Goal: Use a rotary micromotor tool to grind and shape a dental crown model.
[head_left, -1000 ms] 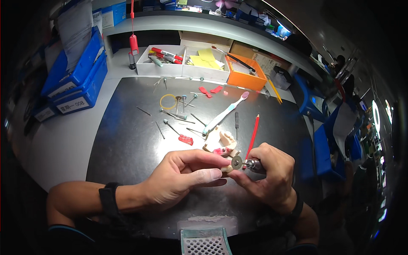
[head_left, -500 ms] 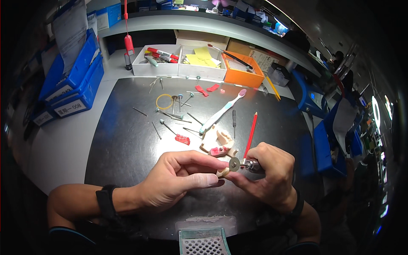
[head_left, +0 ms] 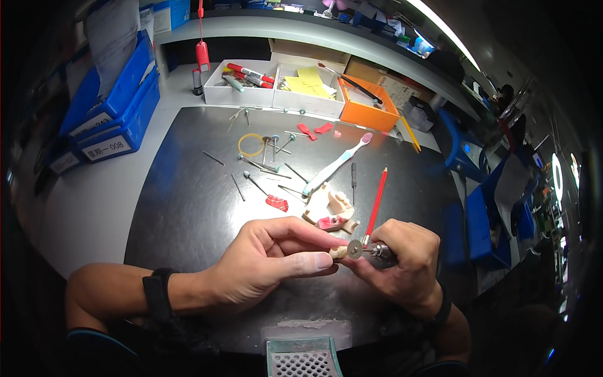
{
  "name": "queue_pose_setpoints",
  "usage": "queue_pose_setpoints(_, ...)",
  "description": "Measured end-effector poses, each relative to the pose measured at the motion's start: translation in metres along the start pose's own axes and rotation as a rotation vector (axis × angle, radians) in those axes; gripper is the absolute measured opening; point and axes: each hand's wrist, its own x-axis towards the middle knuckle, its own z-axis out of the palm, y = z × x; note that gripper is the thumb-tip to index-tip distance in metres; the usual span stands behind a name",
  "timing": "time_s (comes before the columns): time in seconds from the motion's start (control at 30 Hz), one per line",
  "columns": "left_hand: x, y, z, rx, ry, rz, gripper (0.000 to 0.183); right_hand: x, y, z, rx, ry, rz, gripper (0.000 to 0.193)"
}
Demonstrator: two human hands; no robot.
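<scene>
My left hand (head_left: 276,261) pinches a small cream-coloured tooth-shaped piece (head_left: 338,252) between thumb and fingertips. My right hand (head_left: 405,261) is closed around a metal rotary handpiece (head_left: 381,251). At its tip, a thin round grey disc (head_left: 355,249) stands right beside the tooth-shaped piece; I cannot tell whether they touch. The fingers of both hands come together below the disc. Just beyond them lies a cream dental model (head_left: 320,206) with a pink-red section (head_left: 331,223).
Past the model lie a toothbrush (head_left: 336,164), a dark screwdriver (head_left: 353,182), a red pencil (head_left: 377,204) and several burs (head_left: 254,182). White boxes (head_left: 242,94) and an orange box (head_left: 369,112) line the back. Blue bins (head_left: 116,132) stand left. A perforated tray (head_left: 303,361) is at the front edge.
The whole view has shifted slightly. The disc sits a little lower against the tooth-shaped piece, which shows more of its pale surface. Both hands keep their grips.
</scene>
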Motion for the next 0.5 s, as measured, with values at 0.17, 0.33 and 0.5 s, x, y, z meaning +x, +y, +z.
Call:
queue_pose_setpoints(0.17,-0.0002,0.001,0.0008,-0.012,-0.019,0.027,0.022,-0.0005,0.0006,0.0008,0.006,-0.011,-0.002,0.04)
queue_pose_setpoints(0.33,0.0007,0.0013,0.0001,-0.007,-0.019,0.008,0.022,-0.0013,0.0009,0.0009,0.01,-0.034,0.008,0.044)
queue_pose_setpoints(0.5,0.0015,0.0011,-0.0005,-0.021,-0.047,0.029,0.022,-0.0019,0.0007,0.0008,0.008,-0.031,0.004,0.042)
